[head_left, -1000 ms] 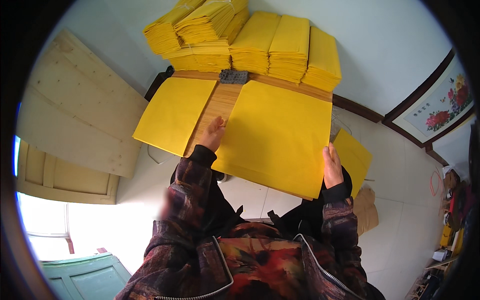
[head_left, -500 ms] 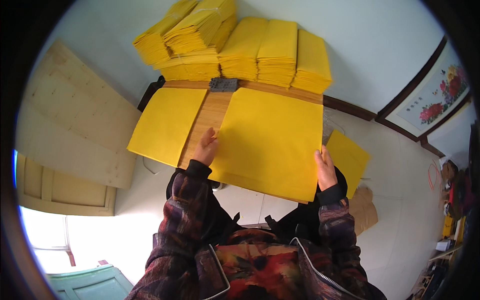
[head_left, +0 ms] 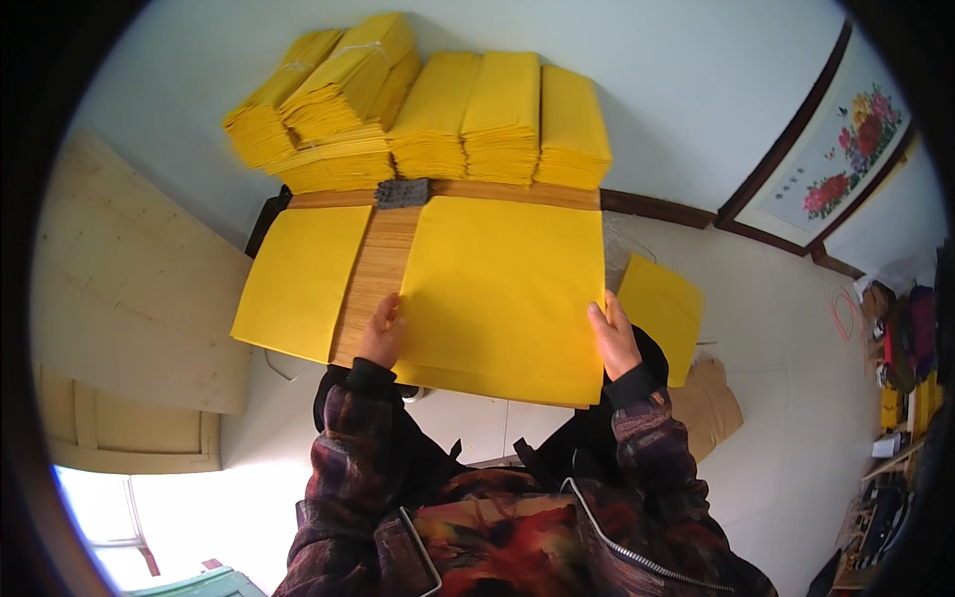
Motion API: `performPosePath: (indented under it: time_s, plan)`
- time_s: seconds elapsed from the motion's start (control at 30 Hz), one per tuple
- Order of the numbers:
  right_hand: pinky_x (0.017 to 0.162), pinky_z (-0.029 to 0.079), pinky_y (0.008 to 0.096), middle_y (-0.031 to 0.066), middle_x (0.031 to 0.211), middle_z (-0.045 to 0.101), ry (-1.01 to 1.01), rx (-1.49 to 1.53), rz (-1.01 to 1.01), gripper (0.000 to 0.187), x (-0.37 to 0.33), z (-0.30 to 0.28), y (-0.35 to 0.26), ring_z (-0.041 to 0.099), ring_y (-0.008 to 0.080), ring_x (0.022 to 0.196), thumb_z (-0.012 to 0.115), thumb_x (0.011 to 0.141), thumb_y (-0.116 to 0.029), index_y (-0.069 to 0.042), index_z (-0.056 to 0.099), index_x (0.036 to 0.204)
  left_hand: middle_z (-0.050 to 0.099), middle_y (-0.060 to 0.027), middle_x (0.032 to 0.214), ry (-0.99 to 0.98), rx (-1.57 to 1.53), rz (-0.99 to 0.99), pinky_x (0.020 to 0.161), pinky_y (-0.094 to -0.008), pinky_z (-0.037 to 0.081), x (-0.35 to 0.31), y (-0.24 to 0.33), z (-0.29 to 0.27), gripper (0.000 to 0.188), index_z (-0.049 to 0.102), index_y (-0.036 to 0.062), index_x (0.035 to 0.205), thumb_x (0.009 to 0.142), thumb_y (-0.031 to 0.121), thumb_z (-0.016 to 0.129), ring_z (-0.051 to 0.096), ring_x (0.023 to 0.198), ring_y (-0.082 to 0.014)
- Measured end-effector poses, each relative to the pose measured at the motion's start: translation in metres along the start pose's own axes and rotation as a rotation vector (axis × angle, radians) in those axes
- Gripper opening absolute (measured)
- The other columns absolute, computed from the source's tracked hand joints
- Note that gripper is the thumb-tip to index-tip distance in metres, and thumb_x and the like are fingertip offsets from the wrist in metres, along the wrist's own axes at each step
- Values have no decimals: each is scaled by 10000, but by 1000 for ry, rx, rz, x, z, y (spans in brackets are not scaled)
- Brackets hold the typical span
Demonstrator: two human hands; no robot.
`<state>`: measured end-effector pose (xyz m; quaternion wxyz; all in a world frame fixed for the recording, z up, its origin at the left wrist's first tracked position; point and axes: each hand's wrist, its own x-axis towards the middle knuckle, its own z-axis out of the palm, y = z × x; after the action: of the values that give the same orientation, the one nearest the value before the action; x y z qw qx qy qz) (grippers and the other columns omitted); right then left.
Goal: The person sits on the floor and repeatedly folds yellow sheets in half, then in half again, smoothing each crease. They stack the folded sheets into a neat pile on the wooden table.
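A large yellow sheet (head_left: 502,298), perhaps with others under it, lies over the front part of a wooden table (head_left: 374,272). My left hand (head_left: 382,334) is at its left edge, fingers stretched out and slightly blurred. At the right edge is my right hand (head_left: 616,334), its thumb apart from the straight fingers and the palm turned toward the sheet. Neither hand visibly closes on it. To the left, across a strip of bare wood, lies another flat yellow sheet or thin stack (head_left: 300,281).
Thick yellow stacks (head_left: 500,109), some tied in bundles (head_left: 348,80), line the table's back against the wall. A dark grey textured block (head_left: 402,193) sits before them. Right of the table are a yellow sheet (head_left: 662,313) and brown paper (head_left: 708,408). Wooden boards (head_left: 139,269) lean at left.
My left hand has come nearer the large sheet's left edge. My right hand stays at the right edge. The whole view has shifted, with the table now lower and further left.
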<state>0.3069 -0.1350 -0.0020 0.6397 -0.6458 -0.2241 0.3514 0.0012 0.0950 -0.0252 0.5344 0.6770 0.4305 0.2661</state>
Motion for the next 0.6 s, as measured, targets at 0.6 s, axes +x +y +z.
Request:
performPosePath:
  time_s: [0.6]
  plan:
    - [1032, 400, 318, 126, 1348, 536, 89, 103, -4, 471, -8, 1, 8, 520, 194, 1208, 551, 1000, -167, 34, 404, 1400, 596, -150, 1266, -42, -4, -78, 948, -316, 472, 3, -11, -8, 517, 458, -18, 1397, 906, 94, 570, 582, 1114, -204]
